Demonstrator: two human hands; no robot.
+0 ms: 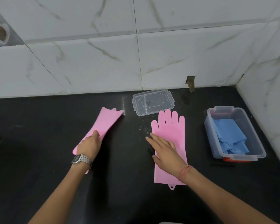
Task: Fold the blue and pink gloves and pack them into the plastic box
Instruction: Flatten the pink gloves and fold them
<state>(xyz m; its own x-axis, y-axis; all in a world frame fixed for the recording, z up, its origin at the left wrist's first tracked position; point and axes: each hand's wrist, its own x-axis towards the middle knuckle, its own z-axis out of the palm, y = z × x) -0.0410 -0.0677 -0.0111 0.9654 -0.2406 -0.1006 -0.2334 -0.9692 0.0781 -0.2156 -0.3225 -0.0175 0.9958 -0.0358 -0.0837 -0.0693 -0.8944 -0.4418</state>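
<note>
Two pink gloves lie on the black counter. The left pink glove [103, 125] lies slanted with its cuff pointing away, and my left hand [90, 145] grips its near part, covering the fingers. The right pink glove [171, 126] lies flat with its fingers pointing to the wall. My right hand [164, 148] rests flat on its palm area, fingers spread. The clear plastic box [255, 143] stands at the right with folded blue gloves [229, 136] inside.
The box's clear lid [153, 102] lies by the wall behind the right glove. A white marble-tiled wall [136, 54] bounds the counter [39, 126] at the back and right. Something red shows under the box's near end [233, 160].
</note>
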